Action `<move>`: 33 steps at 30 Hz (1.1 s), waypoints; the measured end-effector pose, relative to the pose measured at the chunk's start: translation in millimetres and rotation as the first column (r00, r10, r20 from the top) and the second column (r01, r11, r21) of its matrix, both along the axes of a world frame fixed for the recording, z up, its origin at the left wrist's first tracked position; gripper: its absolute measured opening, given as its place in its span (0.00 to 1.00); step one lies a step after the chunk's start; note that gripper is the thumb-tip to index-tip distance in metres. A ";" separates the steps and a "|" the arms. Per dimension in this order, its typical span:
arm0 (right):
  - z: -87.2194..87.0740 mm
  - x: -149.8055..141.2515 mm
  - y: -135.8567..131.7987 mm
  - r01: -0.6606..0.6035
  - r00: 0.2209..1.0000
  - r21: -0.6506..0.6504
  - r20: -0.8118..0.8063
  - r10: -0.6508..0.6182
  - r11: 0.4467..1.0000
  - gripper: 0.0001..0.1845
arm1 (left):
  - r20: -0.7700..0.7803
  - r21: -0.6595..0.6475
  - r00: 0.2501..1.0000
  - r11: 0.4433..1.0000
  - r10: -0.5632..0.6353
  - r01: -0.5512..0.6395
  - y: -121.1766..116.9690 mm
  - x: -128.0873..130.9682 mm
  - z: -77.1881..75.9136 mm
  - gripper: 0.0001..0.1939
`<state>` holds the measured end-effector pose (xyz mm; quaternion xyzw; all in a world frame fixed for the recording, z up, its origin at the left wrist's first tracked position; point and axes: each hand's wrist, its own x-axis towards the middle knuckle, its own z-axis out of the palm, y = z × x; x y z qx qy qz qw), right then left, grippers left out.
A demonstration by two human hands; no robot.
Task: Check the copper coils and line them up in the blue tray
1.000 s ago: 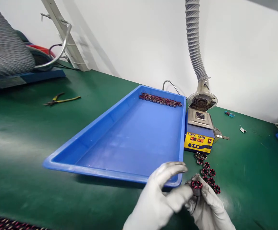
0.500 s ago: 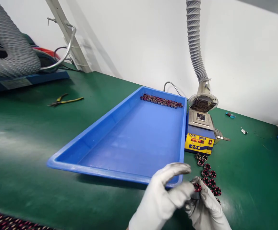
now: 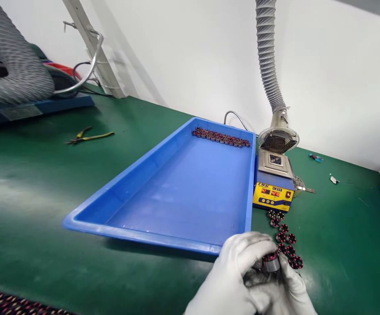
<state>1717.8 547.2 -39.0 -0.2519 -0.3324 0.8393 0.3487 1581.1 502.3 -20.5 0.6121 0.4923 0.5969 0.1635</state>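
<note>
My left hand (image 3: 232,278) and my right hand (image 3: 294,286), both in white gloves with darkened fingertips, meet at the lower right of the head view. Between them is a small round motor part (image 3: 271,264), with a grey metal side and a pink-and-black top. My right hand grips it from the right and below. Over its left side and top, the fingers of my left hand curl closed; the left thumb is hidden. Just behind my hands, several similar motor parts (image 3: 284,229) lie in a loose row on the green table (image 3: 337,253).
A long blue tray (image 3: 144,237) is left of my hands, with rows of motor parts (image 3: 222,138) at its far end. Beside it stands a yellow-fronted solder pot (image 3: 273,197) under a grey extraction hose (image 3: 268,52). Yellow-handled pliers (image 3: 89,136) lie at left.
My left hand has moved right and its spread fingers have closed around the motor part. The part now shows more of its grey side. The solder pot's display has changed.
</note>
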 end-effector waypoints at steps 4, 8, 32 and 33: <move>1.6 -0.7 -2.6 -0.031 1.000 -0.029 -0.005 0.030 0.999 0.14 | 0.043 0.086 0.998 0.995 -0.056 0.052 4.0 4.2 2.5 0.18; 11.7 -4.4 -5.5 -0.065 0.997 -0.081 -0.041 0.061 0.995 0.18 | 0.270 0.053 0.951 0.988 -0.153 0.144 7.8 2.1 12.0 0.07; 16.0 -0.9 -3.4 -0.114 0.987 -0.197 -0.136 0.088 0.974 0.17 | 0.590 -0.081 0.807 0.996 0.014 0.042 -3.9 -8.7 26.7 0.11; 16.4 -1.4 -3.6 -0.105 0.989 -0.204 -0.126 0.080 0.973 0.17 | 0.546 -0.133 0.838 0.987 -0.006 0.094 -3.6 -7.2 25.3 0.12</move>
